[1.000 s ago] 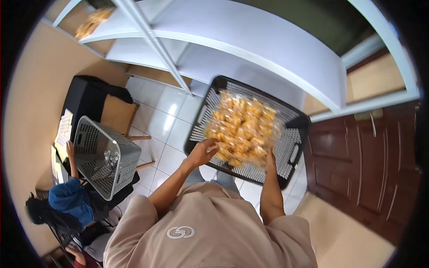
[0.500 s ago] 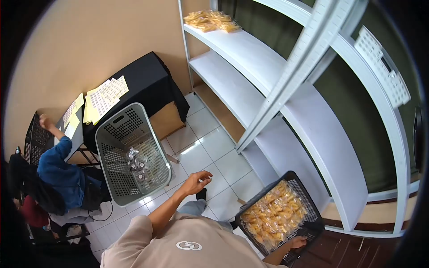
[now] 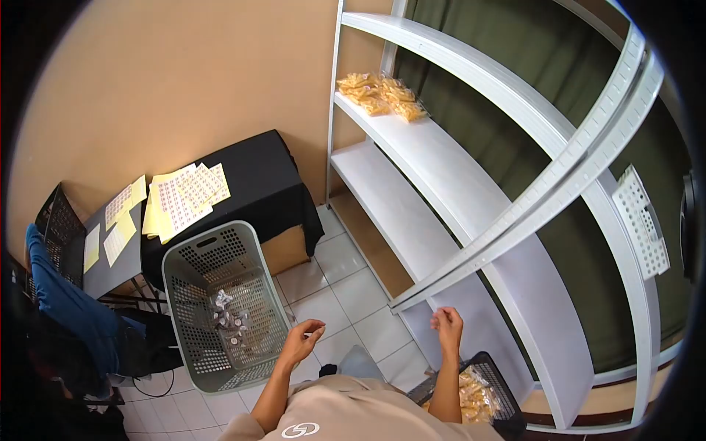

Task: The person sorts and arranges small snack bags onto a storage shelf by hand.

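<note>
- As I judge it, the person in the beige top is between holds, with both hands raised in front of the body and no load in them.
- The left hand (image 3: 304, 339) is half open, its fingers (image 3: 317, 328) gently bent and gripping nothing that I can see. It hangs just beside the near side of the grey basket (image 3: 193, 275).
- The right hand (image 3: 447, 327) is raised, its fingers (image 3: 439, 316) loosely curled, short of a fist, with nothing visible in them. It shows against the lower part of the white shelving (image 3: 393, 242); I can't tell whether it brushes it.
- Inside the grey basket, small dark packets (image 3: 232, 323) lie in a loose heap on the bottom.
- The black basket (image 3: 504, 382) sits low by the shelving, partly behind the right forearm, with clear bags of yellow snacks (image 3: 478, 397) in it.
- More snack bags (image 3: 379, 95) are grouped at one end of a shelf.
- To my eye, taking up the packets would call for a reach down past the rim and a light pinch; lifting either basket would need a firm grip.
- Printed sheets (image 3: 176, 198) overlap on the black-draped tabletop (image 3: 257, 165), near another person's blue sleeve (image 3: 62, 294).
</note>
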A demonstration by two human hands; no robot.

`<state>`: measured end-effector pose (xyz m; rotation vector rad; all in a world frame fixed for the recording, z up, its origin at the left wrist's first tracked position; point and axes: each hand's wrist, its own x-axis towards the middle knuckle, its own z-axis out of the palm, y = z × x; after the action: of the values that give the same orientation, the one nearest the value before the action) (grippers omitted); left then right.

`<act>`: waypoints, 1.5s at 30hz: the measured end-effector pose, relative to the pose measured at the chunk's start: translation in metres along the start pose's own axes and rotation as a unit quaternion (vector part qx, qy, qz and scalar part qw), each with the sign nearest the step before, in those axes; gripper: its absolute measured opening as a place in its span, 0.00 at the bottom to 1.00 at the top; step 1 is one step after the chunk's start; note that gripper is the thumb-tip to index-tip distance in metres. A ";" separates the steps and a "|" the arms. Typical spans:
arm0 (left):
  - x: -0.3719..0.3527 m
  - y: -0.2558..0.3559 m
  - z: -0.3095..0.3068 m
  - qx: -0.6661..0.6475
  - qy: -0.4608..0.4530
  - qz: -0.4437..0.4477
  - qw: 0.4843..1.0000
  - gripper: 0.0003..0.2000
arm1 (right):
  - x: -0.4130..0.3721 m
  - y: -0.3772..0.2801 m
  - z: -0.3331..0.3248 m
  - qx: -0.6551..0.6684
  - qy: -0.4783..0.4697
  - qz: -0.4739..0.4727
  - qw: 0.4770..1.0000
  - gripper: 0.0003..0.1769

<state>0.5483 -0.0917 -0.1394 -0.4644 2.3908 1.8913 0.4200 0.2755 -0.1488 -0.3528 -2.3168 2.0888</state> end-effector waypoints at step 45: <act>0.900 0.349 0.107 0.290 -0.044 0.380 0.877 0.32 | 0.615 -0.239 0.318 0.045 0.121 0.141 0.982 0.30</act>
<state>-0.4182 -0.0969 -0.0441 0.6773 3.1356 1.1337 -0.2674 0.0447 -0.0410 -0.9236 -2.1289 2.1128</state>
